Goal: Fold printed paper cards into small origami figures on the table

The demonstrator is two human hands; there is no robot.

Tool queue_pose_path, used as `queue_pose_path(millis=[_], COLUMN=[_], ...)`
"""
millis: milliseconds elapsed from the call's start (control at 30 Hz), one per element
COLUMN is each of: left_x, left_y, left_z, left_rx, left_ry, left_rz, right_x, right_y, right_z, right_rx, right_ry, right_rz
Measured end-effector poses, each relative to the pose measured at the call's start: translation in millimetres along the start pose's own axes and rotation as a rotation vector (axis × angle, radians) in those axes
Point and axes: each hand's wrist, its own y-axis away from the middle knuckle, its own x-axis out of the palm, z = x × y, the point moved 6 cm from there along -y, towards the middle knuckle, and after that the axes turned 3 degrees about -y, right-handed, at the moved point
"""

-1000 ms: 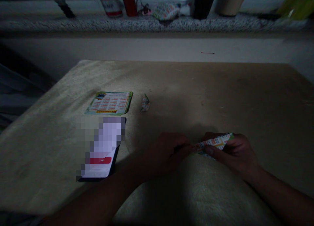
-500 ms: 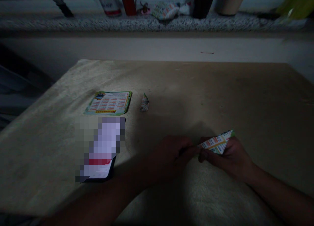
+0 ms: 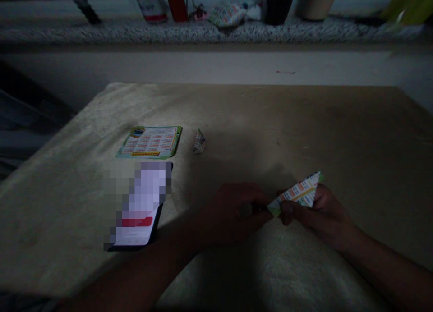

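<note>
Dimly lit room: pale wall (image 3: 203, 66), above it a speckled grey stone ledge (image 3: 115, 33) with a red-and-white cylindrical container (image 3: 153, 10), a small red bottle (image 3: 178, 7), a crumpled printed bundle (image 3: 228, 15) and a beige cylinder (image 3: 316, 5).

Against the wall, one tan-topped bench (image 3: 338, 127). Near its far left corner: stack of flat, green-bordered rectangular cards (image 3: 150, 141) printed with calendar-like grids. To its right, just beside: small, pointed, folded piece of printed paper (image 3: 199, 143). Between stack and near edge: dark-cased smartphone (image 3: 135, 236), screen lit, largely pixelated.

Toward the near edge, right of centre: triangular folded printed paper (image 3: 299, 191), white with green tips, held between both hands. Right hand (image 3: 321, 216) gripping it, thumb across the front, fingers behind. Left hand (image 3: 237, 210) curled, fingertips at the left tip; pinching or merely touching, cannot tell.

Progress, by judgement: triangle creased, apparently mid-folding; small piece apparently folded and set aside; stacked cards flat, unfolded.
</note>
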Motion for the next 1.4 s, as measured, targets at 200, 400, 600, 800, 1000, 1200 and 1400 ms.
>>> queue_pose_path(millis=[200,400,600,800,1000,1200,1400], left_x=[-5.3,-6.7,-7.5,-4.6,0.0,2.3,4.2], left_y=[3,7,5,3,4,7,6], left_z=[-6,-15,-8,3,13,17,19], left_rx=[0.149,0.368,0.196,-0.021,-0.155,-0.229,-0.279], left_ry=[-0.214,-0.278,0.005,0.257,0.406,0.400,0.347], left_rz=[-0.129,-0.160,-0.194,-0.233,-0.231,-0.264,-0.237], right_x=[0,4,7,9,14,16,10], right_y=[0,1,4,5,4,2,1], right_z=[-3,2,1,1,6,13,11], right_rx=[0.025,0.023,0.060,0.034,-0.051,-0.080,-0.102], right_ry=[-0.012,0.043,0.010,0.120,0.241,0.319,0.314], right_rz=[0.000,0.018,0.013,0.067,0.075,0.046,-0.014])
